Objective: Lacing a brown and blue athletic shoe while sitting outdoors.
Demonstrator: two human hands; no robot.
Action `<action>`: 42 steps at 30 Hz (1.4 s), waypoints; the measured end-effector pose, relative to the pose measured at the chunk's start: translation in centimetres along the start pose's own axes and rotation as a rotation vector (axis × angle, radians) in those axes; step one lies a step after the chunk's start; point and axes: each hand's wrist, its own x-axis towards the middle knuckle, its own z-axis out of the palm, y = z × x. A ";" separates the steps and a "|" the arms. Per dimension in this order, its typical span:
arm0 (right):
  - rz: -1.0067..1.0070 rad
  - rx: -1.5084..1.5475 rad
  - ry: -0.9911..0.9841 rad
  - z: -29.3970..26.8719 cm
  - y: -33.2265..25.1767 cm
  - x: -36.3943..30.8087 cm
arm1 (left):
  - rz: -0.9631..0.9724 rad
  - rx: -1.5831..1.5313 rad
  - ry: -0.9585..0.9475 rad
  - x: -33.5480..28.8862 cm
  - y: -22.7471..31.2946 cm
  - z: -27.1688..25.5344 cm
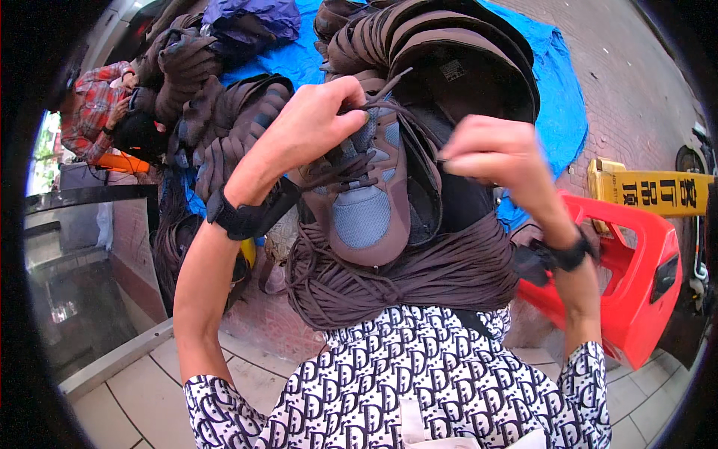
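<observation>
Here, thin dark-brown lace [399, 80] pinched in left hand [325, 116]; right hand [497, 153] curled, hold untellable; brown-and-blue mesh shoe [365, 218] judged light, pliant, best side-gripped.

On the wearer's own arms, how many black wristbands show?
2: a left wristband just behind the left hand, and a right wristband behind the right hand.

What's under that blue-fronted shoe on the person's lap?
Just past the toe of the shoe, a thick bundle of brown laces shows, with the toe overlapping it. Whatever lies beneath the rest is covered by the shoe itself.
</observation>
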 end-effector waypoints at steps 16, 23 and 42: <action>0.146 -0.378 0.143 6.4 2.6 3.5 | -0.064 -0.407 -0.123 -0.3 -1.5 -0.6; 0.049 -0.551 0.073 6.2 2.5 4.2 | -0.046 -0.446 -0.189 1.5 -2.7 -1.0; 0.053 -0.515 0.024 6.5 3.1 3.8 | 0.046 0.242 -0.180 2.3 -2.7 1.0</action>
